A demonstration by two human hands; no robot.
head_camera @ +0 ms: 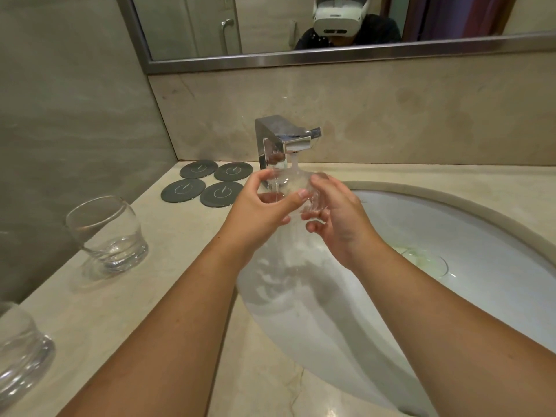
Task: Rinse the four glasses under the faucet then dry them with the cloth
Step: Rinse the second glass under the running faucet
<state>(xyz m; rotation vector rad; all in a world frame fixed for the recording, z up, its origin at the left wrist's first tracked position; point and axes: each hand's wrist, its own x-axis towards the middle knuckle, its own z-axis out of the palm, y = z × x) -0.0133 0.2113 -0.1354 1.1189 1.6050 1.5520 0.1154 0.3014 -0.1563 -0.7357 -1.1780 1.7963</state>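
Note:
Both hands hold one clear glass (293,188) under the chrome faucet (282,139), where water runs down onto it and into the white sink (451,224). My left hand (264,206) grips the glass from the left with thumb and fingers curled round it. From the right, my right hand (334,212) curls its fingers round the glass. A second clear glass (105,233) stands upright on the counter at left. A third glass (21,350) sits at the lower left edge, partly cut off. No cloth is in view.
Several dark round coasters (207,182) lie on the beige stone counter (150,296) left of the faucet. A mirror (301,25) hangs on the wall behind, showing a person wearing a headset. Stone walls close the left and back sides.

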